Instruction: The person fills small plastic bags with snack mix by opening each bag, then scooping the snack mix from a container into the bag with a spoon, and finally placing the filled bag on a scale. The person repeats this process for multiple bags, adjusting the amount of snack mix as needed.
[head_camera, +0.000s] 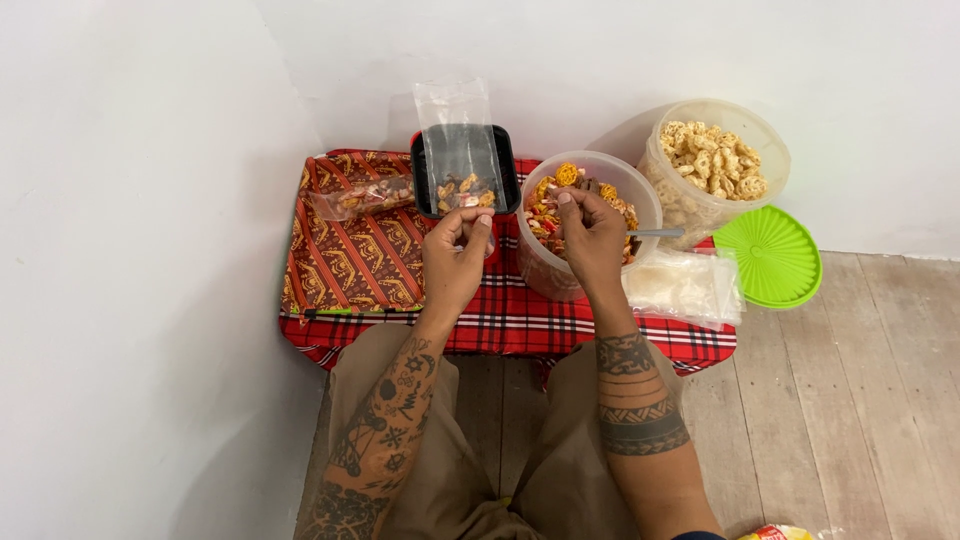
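My left hand (455, 250) pinches the lower edge of a clear plastic bag (458, 140) that stands on a small black scale (503, 165) and holds a few snack pieces at its bottom. My right hand (592, 235) is over a clear tub of mixed snacks (640, 195), fingers closed around a metal spoon (660, 233) whose handle sticks out to the right. Both hands are close together above a low table with a red plaid cover (510, 320).
A filled snack bag (360, 197) lies on a red patterned tray (345, 255) at left. A tub of pale ring crackers (712, 160), a green lid (775, 255) and a stack of empty clear bags (685, 285) are at right. White walls stand behind and left; wooden floor lies right.
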